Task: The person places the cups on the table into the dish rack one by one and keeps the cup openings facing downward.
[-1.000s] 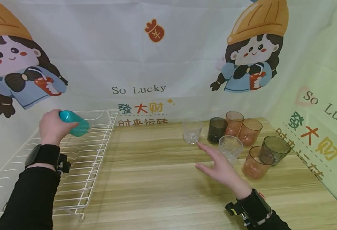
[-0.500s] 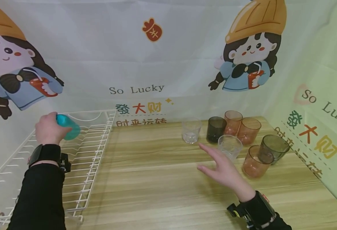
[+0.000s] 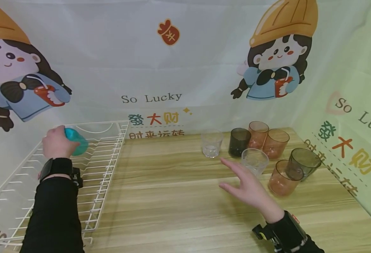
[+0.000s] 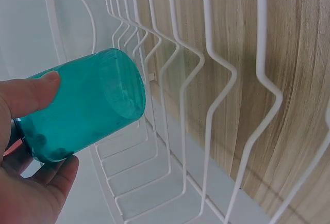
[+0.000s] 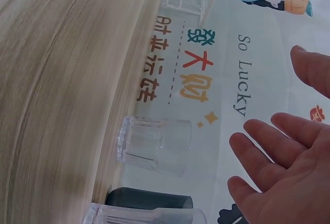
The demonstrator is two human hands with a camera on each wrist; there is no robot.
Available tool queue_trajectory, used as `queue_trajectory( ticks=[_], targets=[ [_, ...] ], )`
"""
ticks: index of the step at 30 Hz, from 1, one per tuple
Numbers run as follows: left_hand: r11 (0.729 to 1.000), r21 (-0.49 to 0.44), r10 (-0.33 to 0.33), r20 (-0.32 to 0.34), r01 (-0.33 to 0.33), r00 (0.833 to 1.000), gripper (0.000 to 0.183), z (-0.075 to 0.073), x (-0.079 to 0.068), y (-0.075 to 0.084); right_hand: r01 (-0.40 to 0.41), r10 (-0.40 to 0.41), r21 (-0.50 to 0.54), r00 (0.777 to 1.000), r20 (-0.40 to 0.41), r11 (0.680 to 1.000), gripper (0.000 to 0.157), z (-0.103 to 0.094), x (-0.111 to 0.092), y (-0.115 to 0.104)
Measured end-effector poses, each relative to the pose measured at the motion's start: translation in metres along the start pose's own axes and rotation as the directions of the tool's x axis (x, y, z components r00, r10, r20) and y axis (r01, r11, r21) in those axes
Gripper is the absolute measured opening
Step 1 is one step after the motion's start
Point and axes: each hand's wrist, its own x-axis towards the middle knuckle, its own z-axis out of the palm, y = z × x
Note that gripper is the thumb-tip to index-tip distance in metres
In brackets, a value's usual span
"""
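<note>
My left hand (image 3: 57,143) grips a teal glass (image 4: 85,105) over the far end of the white wire rack (image 3: 104,165). In the left wrist view the glass lies tilted on its side, thumb on one side and fingers on the other, its far end close to the rack's bent wires. My right hand (image 3: 248,186) hovers over the table with fingers spread and nothing in them. Near its fingertips stand a faceted clear glass (image 3: 211,144) and a second clear glass (image 3: 255,160), partly hidden behind the hand.
Behind and to the right stand a dark grey glass (image 3: 239,142), two pinkish-amber glasses, one nearer (image 3: 275,144), a front amber glass (image 3: 282,182) and an olive glass (image 3: 307,161). A printed cloth (image 3: 201,84) hangs along the back and right of the wooden table (image 3: 160,203).
My left hand has brought the teal glass slightly left and lower toward the rack, mostly in the first half second. The right hand has hardly moved.
</note>
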Motion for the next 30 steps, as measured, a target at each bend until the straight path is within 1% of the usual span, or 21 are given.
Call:
queue_trajectory(
  ticks=[5,8,13,17,21,30],
  targets=[
    [1.0,0.002,-0.004,-0.004,0.004,1.0,0.072,0.0039,0.003,-0.0032,0.007,-0.006,-0.011,1.0,0.005,1.0,0.069,-0.0003,0.0005,0.0014],
    [1.0,0.002,-0.008,0.005,0.008,1.0,0.074,0.0035,0.0033,-0.0026,0.006,-0.006,-0.019,1.0,0.009,1.0,0.069,-0.0003,0.0007,0.002],
    [1.0,0.012,-0.006,0.025,0.006,1.0,0.071,0.0036,0.0031,0.0003,0.006,-0.006,-0.014,1.0,0.012,1.0,0.07,0.0,0.0001,0.0024],
    [0.999,0.009,-0.047,0.043,0.046,0.998,0.069,0.0041,0.0017,0.0016,0.002,-0.002,-0.01,1.0,0.013,1.0,0.07,0.0007,-0.0005,0.0029],
    [0.996,0.013,-0.09,0.048,0.089,0.995,0.068,0.0048,0.0006,0.0024,0.0,0.0,-0.007,1.0,0.018,1.0,0.069,0.001,-0.0011,0.0035],
    [0.995,-0.006,-0.099,0.072,0.1,0.992,0.065,0.0046,0.0015,0.0042,0.014,-0.013,-0.018,1.0,0.009,1.0,0.068,0.0028,-0.0019,0.0059]
  ],
)
